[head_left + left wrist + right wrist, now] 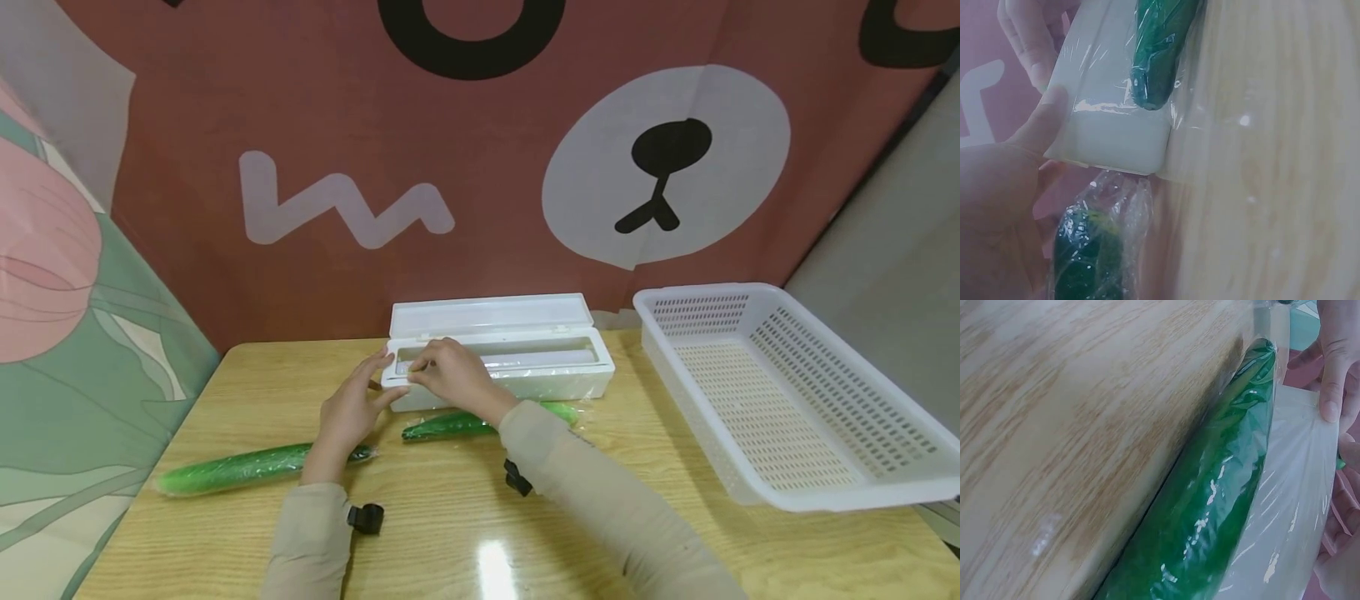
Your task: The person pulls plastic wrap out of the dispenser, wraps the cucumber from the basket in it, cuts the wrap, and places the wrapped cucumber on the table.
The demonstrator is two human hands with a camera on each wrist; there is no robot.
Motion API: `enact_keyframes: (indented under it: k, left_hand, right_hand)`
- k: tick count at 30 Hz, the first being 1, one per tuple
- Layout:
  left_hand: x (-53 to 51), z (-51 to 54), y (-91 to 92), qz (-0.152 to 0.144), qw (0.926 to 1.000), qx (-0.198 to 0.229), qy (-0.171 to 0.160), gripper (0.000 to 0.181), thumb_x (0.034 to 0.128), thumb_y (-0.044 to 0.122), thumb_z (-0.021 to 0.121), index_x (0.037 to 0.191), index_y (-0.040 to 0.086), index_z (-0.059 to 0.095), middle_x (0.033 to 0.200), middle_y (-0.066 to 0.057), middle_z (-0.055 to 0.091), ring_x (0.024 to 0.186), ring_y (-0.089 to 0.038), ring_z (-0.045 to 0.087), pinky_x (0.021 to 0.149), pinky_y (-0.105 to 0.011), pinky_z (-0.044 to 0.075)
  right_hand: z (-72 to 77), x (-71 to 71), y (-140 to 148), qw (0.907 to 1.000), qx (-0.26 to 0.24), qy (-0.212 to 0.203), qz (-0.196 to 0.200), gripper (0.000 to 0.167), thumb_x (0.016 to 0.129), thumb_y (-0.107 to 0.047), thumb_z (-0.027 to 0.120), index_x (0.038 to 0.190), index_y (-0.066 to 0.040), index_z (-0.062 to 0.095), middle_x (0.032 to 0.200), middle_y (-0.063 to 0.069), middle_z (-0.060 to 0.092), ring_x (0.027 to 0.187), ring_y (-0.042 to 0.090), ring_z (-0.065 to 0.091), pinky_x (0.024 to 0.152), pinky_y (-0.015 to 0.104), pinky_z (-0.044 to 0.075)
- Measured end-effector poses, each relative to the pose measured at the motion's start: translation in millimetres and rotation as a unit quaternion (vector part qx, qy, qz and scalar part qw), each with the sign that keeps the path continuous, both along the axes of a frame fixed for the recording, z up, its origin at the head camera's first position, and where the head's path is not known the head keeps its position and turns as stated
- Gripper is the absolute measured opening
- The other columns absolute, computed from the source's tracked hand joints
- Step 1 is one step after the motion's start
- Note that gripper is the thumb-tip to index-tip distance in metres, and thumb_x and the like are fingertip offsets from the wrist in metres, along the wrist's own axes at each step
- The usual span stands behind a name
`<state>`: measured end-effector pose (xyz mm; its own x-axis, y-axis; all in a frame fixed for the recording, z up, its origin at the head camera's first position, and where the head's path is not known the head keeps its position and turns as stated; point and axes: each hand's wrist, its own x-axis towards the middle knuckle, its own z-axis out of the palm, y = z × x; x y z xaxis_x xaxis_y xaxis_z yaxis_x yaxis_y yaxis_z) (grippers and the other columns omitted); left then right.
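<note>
A white cling film dispenser (555, 385) stands at the back of the table, lid raised, a film roll (540, 360) inside. My left hand (352, 410) grips its left end, thumb on the front face. With curled fingers my right hand (455, 372) pinches the slide cutter at the left of the front rim; the fingertips mostly cover it. Clear film (1104, 109) runs down the box front and over a green cucumber (1210, 487) lying before it. A second cucumber (240, 469), wrapped in film, lies at the left, its tip behind my left wrist.
A white perforated plastic basket (693, 417) stands on the right of the wooden table (435, 533). A printed cloth (322, 275) hangs close behind the dispenser. Each sleeve carries a small black camera mount (366, 518).
</note>
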<state>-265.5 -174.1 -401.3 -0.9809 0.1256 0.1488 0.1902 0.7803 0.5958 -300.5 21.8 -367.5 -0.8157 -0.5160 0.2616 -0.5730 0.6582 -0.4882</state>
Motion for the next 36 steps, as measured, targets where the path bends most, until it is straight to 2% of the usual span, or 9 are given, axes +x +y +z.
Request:
enact_keyframes:
  k: [5,12,20,24,31,36]
  left_hand:
    - [0.0,-0.6,0.5,-0.004,1.0000,0.001,0.000,0.065,0.0946,0.045,0.064,0.151,0.021,0.042,0.159,-0.003,0.033,0.113,-0.029,0.060,0.078,-0.051,0.048]
    - [0.2,0.6,0.0,-0.003,1.0000,0.002,-0.006,0.065,0.0946,0.044,0.065,0.151,0.020,0.042,0.159,-0.005,0.033,0.114,-0.031,0.060,0.077,-0.049,0.050]
    - [-0.7,0.5,0.6,-0.006,0.9999,0.010,-0.007,0.066,0.0944,0.044,0.065,0.151,0.018,0.042,0.159,-0.007,0.032,0.119,-0.034,0.057,0.086,-0.055,0.048]
    - [-1.2,1.1,0.4,-0.004,0.9999,0.011,-0.010,0.067,0.0941,0.045,0.065,0.151,0.019,0.042,0.159,-0.006,0.032,0.120,-0.033,0.057,0.086,-0.055,0.047]
    - [-1.0,1.2,1.0,-0.008,0.9999,0.012,-0.007,0.067,0.0943,0.043,0.065,0.151,0.018,0.041,0.159,-0.007,0.031,0.128,-0.037,0.051,0.085,-0.054,0.048]
    - [-0.9,0.5,0.6,-0.007,0.9999,0.012,-0.006,0.067,0.0940,0.044,0.065,0.151,0.018,0.042,0.159,-0.006,0.032,0.127,-0.035,0.052,0.084,-0.052,0.048]
  right_hand:
    - [-0.8,1.1,10,0.9999,-0.003,-0.009,-0.013,0.015,0.093,-0.029,0.072,0.101,-0.017,0.078,0.092,-0.008,0.068,0.085,0.009,0.057,0.070,0.022,0.048]
    - [-1.6,2.5,21,0.9997,-0.003,-0.017,-0.018,0.016,0.094,-0.031,0.070,0.102,-0.018,0.077,0.094,-0.009,0.067,0.086,0.009,0.057,0.070,0.023,0.049]
    - [-2.6,4.9,42,0.9988,-0.012,-0.021,-0.044,0.015,0.093,-0.031,0.072,0.101,-0.019,0.076,0.095,-0.009,0.065,0.092,0.011,0.059,0.076,0.029,0.051]
    - [-4.3,4.5,51,0.9987,-0.008,-0.015,-0.047,0.016,0.093,-0.032,0.072,0.102,-0.019,0.076,0.097,-0.008,0.065,0.094,0.013,0.060,0.078,0.030,0.052]
    - [-6.0,2.9,63,0.9986,0.006,0.000,-0.053,0.017,0.093,-0.034,0.072,0.102,-0.021,0.076,0.097,-0.009,0.065,0.089,0.009,0.059,0.075,0.028,0.051]
    - [-4.7,3.0,69,0.9989,0.007,0.009,-0.046,0.015,0.093,-0.032,0.072,0.101,-0.020,0.076,0.096,-0.009,0.065,0.090,0.010,0.058,0.077,0.030,0.051]
